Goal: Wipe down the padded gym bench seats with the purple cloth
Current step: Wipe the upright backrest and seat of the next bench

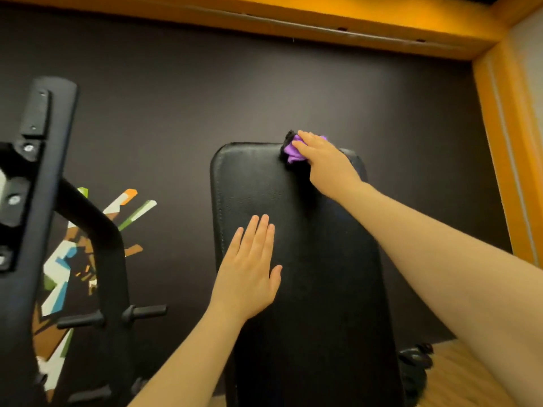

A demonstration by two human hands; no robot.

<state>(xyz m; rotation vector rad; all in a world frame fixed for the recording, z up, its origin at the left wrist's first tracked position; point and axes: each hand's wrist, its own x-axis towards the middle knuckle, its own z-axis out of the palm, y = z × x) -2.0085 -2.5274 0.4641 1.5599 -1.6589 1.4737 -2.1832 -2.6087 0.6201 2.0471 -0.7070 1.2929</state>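
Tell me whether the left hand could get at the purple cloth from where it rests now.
Probably yes. The left hand lies flat on the black bench pad, and bare pad lies between it and the purple cloth. But the right hand covers most of the cloth at the pad's top edge.

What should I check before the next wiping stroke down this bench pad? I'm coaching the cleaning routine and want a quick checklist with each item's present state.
1. Purple cloth in hand: ok, the right hand holds it bunched.
2. Cloth touching the black bench pad: ok, it sits at the pad's far edge, right of centre.
3. Pad steadied: ok, the left hand rests flat on it, fingers straight.
4. Stroke path free: not ok on the left half, where the left hand lies; the right half is bare.
5. Cloth spread for good coverage: not ok, it is crumpled.
6. Pad already clean or damp: cannot tell.
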